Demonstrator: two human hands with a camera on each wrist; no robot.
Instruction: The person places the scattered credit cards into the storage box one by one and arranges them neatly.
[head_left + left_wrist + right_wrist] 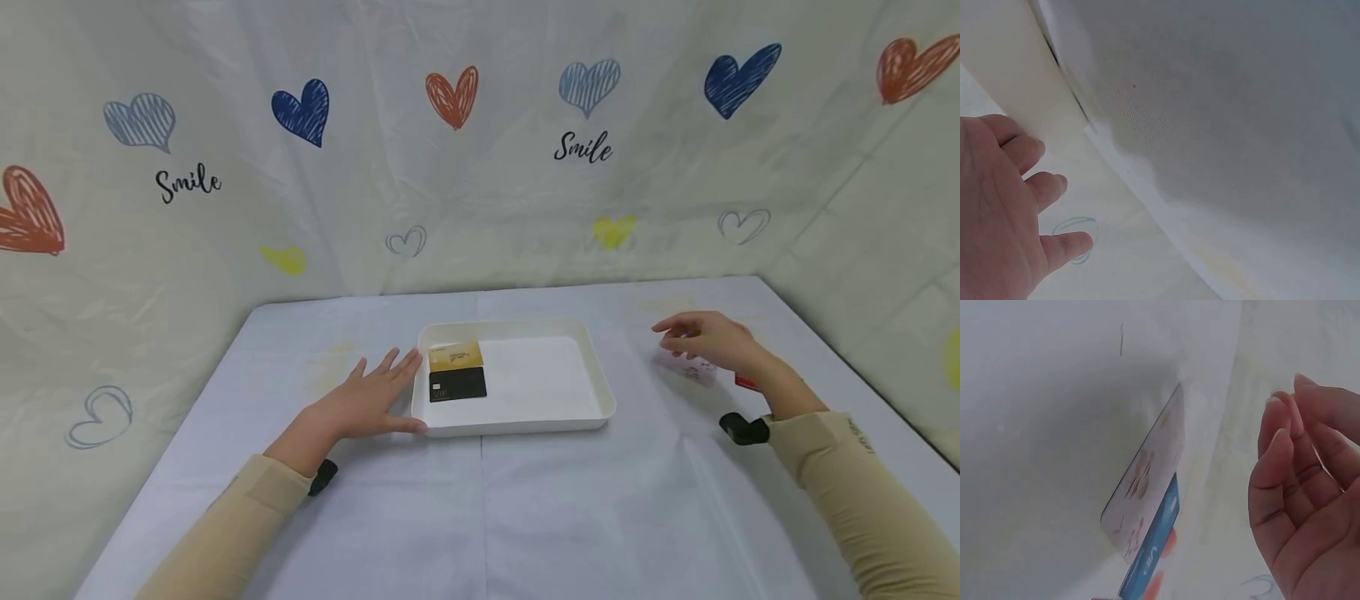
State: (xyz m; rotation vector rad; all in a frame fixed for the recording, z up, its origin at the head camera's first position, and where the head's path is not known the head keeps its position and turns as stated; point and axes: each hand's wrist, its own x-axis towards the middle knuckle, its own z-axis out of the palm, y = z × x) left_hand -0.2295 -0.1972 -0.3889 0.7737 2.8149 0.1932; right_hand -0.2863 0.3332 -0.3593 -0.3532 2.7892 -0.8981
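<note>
My left hand [371, 400] has its fingers spread and touches the left side of a white tray [540, 423]. A gold card [456, 356] and a black VIP card [459, 384] lie in the tray's left part, gold behind black. On the right, my right hand [708, 337] hovers above the table with loosely bent fingers and nothing in them. Beneath it lies a pale card with pink print [693, 369], partly hidden by the hand. The right wrist view shows a blue card [1154, 550] beside the pale card. Something red [745, 382] shows behind the right wrist.
A white cloth [570, 517] covers the table. Behind it hangs a pale sheet [495, 192] printed with hearts and "Smile". Black wrist cameras [744, 429] sit at both cuffs.
</note>
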